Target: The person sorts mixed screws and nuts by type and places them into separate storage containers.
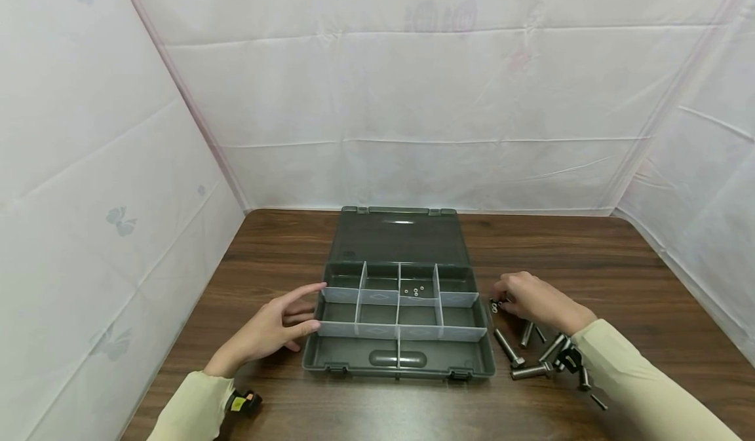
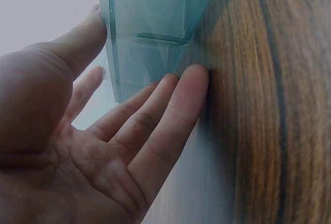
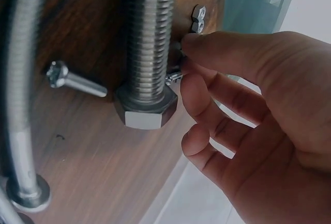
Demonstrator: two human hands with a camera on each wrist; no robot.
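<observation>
A grey compartment box [image 1: 401, 362] lies open on the wooden table, its lid flat behind it. One back compartment holds a few small nuts [image 1: 415, 290]. My left hand [image 1: 307, 310] rests with straight fingers against the box's left wall [image 2: 150, 17], the thumb on its rim. My right hand [image 1: 501, 300] is just right of the box. Its thumb and forefinger [image 3: 186, 61] pinch a small screw [image 3: 173, 76] on the table, next to a thick hex bolt [image 3: 147, 53]. Two loose nuts [image 3: 198, 18] lie just beyond the fingertips.
Several large bolts [image 1: 531, 370] and smaller screws [image 1: 598, 402] lie scattered on the table under and beside my right forearm. A thin bolt [image 3: 72, 79] and a long one [image 3: 20, 105] lie close to the thick bolt. White fabric walls surround the table.
</observation>
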